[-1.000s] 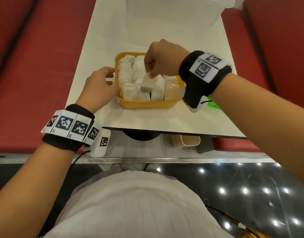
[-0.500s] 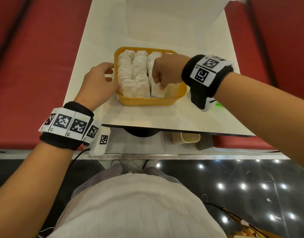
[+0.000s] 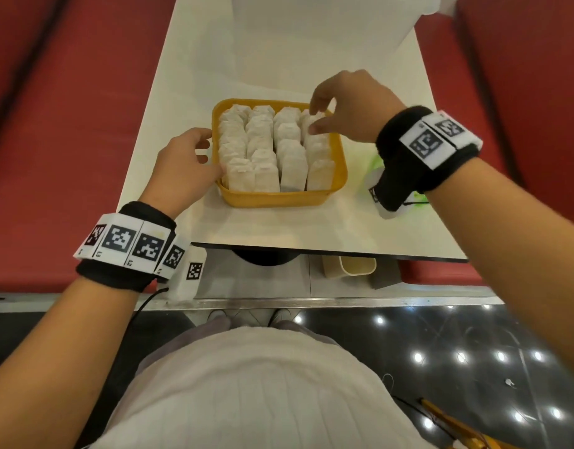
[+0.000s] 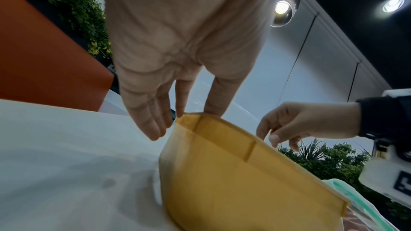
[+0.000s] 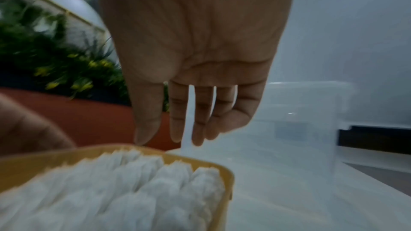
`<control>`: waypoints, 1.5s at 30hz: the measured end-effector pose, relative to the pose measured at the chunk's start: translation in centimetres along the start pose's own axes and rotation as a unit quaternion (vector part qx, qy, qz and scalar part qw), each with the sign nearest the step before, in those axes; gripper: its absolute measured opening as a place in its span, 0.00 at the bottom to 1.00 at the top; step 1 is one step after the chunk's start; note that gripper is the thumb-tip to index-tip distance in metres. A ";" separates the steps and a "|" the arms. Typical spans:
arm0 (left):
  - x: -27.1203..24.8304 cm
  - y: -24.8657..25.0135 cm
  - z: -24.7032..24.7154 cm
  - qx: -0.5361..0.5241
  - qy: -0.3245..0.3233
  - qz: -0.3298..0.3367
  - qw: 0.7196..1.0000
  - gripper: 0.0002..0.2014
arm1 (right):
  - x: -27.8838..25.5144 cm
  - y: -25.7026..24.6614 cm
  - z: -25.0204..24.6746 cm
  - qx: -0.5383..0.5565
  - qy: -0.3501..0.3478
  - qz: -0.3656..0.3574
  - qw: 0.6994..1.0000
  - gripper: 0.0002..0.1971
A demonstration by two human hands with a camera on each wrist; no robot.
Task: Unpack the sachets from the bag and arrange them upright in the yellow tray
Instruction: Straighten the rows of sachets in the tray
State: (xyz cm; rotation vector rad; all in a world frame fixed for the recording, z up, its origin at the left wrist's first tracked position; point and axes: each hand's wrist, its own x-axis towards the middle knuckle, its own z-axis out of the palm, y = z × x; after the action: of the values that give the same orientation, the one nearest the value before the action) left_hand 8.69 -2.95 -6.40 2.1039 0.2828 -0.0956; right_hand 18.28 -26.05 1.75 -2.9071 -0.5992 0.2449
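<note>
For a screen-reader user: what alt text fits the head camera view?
A yellow tray on a white table holds four rows of upright white sachets. The left hand touches its left side; the right hand hovers, fingers relaxed, above the far right corner.

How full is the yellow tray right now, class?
Nearly full. The yellow tray holds four rows of white sachets standing upright, wall to wall; the right hand hovers empty over its far corner.

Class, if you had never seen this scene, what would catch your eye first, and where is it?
First, the yellow tray mid-table, packed with upright white sachets in rows. Next, the hands flanking it: the left hand touches its left wall, and the right hand hovers open over the far right corner.
</note>
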 end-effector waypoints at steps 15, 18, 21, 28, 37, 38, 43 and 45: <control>-0.5 1.3 0.3 -0.015 0.012 -0.004 1.000 0.23 | -6.1 -0.2 9.2 0.237 0.145 0.165 0.946 0.23; -0.2 1.2 0.3 -0.017 0.013 -0.014 1.000 0.21 | -6.1 -0.7 9.8 0.290 0.150 0.187 0.926 0.25; 0.0 1.0 0.4 -0.032 -0.010 -0.037 0.999 0.14 | -6.2 -0.8 10.0 0.324 0.141 0.222 0.909 0.25; 1.1 1.1 0.5 -0.004 -0.019 -0.038 0.999 0.14 | -5.4 -0.6 10.6 0.341 0.148 0.204 0.906 0.22; 0.9 1.6 0.2 -0.052 -0.010 -0.043 0.998 0.15 | -4.9 1.7 6.3 0.184 0.190 0.090 0.960 0.21; 0.9 1.6 0.2 -0.056 -0.009 -0.044 0.997 0.17 | -4.7 1.8 5.9 0.142 0.166 0.068 0.973 0.18; 1.1 1.3 0.0 -0.044 -0.008 -0.036 0.998 0.19 | -3.3 1.9 4.8 -0.051 0.035 0.028 0.998 0.13; 1.3 1.1 0.0 -0.041 -0.007 -0.034 0.999 0.20 | -2.6 1.6 5.0 -0.104 0.015 0.011 0.994 0.10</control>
State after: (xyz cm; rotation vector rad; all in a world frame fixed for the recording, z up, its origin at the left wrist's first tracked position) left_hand 10.19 -3.33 -5.68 2.0128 0.3442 -0.1365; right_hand 15.56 -27.90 -3.05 -3.1120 -0.6224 0.1506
